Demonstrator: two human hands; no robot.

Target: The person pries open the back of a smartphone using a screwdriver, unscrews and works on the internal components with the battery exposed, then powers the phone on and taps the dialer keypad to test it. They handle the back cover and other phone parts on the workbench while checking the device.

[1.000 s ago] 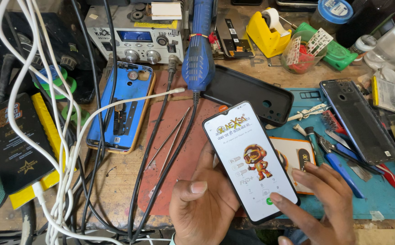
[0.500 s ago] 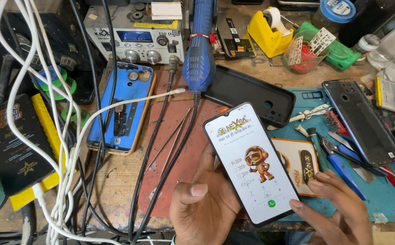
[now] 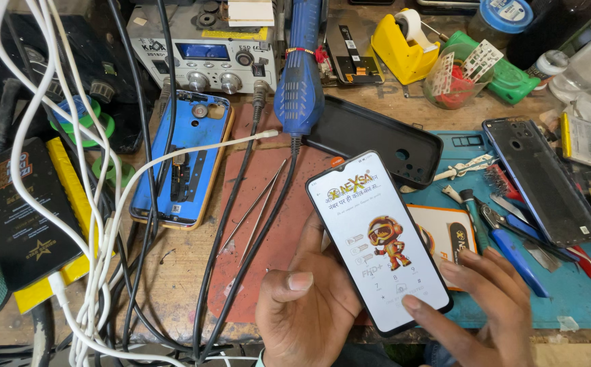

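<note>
Seen from above, a cluttered repair worktop (image 3: 173, 272). Near the front edge, a lit smartphone (image 3: 378, 239) held screen-up and tilted, top end angled toward the back edge, so the display faces the wearer. Left hand (image 3: 307, 309) cupped beneath it, fingers clamped on the phone's long sides, thumb lying along the left side, steadying the phone for one-handed support. Right hand (image 3: 479, 306) just beside the lower right corner, fingers spread apart and holding nothing, one fingertip touching the bottom of the glass, placed for tapping. On the screen, a cartoon figure in orange over a white background.

Behind the phone, an empty black phone case (image 3: 377, 139), open side up. Further left, an opened blue phone body (image 3: 183, 156), internals exposed, with two thin tweezers (image 3: 255, 211) lying on a reddish mat. Along the back edge, a grey soldering station (image 3: 204, 58) and a yellow tape dispenser (image 3: 404, 47). At the right edge, on a blue mat, a dark phone back cover (image 3: 543, 180) and hand tools within reach. White and black cables draped across the left side.
</note>
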